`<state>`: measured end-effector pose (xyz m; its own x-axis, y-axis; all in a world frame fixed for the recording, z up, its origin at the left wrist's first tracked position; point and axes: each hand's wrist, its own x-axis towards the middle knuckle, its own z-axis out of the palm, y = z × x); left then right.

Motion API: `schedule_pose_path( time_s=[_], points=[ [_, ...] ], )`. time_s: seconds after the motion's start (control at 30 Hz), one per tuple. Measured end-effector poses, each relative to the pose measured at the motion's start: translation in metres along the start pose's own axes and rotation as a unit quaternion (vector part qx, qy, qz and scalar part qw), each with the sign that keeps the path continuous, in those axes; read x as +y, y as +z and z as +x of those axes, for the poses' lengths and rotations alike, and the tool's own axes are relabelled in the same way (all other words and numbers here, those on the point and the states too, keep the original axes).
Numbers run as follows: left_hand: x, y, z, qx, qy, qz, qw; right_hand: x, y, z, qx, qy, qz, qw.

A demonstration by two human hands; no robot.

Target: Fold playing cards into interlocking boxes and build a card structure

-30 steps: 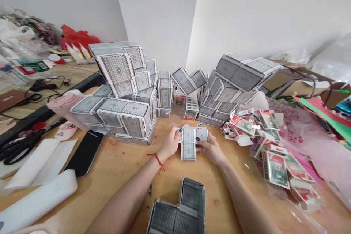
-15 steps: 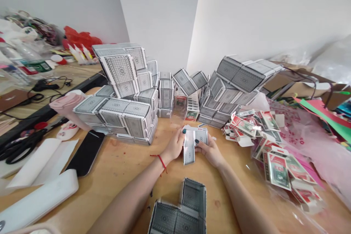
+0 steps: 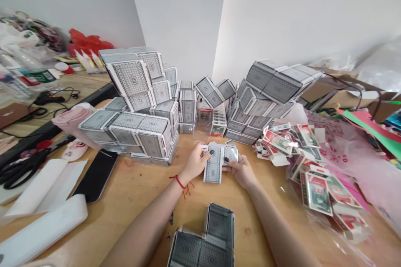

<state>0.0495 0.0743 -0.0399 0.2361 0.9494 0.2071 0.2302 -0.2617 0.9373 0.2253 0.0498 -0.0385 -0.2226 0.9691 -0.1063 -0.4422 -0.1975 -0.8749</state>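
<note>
Together, the left hand (image 3: 194,163) and right hand (image 3: 239,172) grip a folded card blank (image 3: 213,164).

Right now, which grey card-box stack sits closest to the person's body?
The low stack at the view's bottom, below the left hand and right hand; the other grey stacks stand beyond both hands.

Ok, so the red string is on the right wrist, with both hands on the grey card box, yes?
No: the red string is on the wrist of the left hand, not the right hand, as the head view shows. Both hands are on the grey card box, as you said.
</note>
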Motion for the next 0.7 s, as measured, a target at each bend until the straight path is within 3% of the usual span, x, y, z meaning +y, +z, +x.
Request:
schedule_pose_path(
  time_s=[0.13,0.27,0.33,0.5,0.6,0.7],
  points=[
    [0.000,-0.002,0.001,-0.002,-0.004,0.004,1.000,0.001,-0.001,-0.001,-0.013,-0.007,-0.038,0.999],
    [-0.001,-0.011,0.003,-0.004,-0.020,0.025,0.999,0.001,-0.003,-0.001,-0.005,-0.108,-0.167,0.980],
    [-0.001,-0.016,0.003,-0.015,-0.023,0.034,0.999,0.000,-0.004,-0.001,-0.011,-0.156,-0.284,0.946],
    [-0.001,-0.018,0.003,-0.055,-0.004,0.035,0.998,0.001,-0.004,-0.001,-0.025,-0.225,-0.525,0.820],
    [-0.003,-0.017,0.004,-0.064,0.000,0.034,0.997,0.003,-0.004,-0.002,-0.025,-0.231,-0.566,0.791],
    [-0.004,-0.017,0.004,-0.067,-0.001,0.033,0.997,0.004,-0.004,-0.002,-0.005,-0.224,-0.579,0.784]
  ],
)
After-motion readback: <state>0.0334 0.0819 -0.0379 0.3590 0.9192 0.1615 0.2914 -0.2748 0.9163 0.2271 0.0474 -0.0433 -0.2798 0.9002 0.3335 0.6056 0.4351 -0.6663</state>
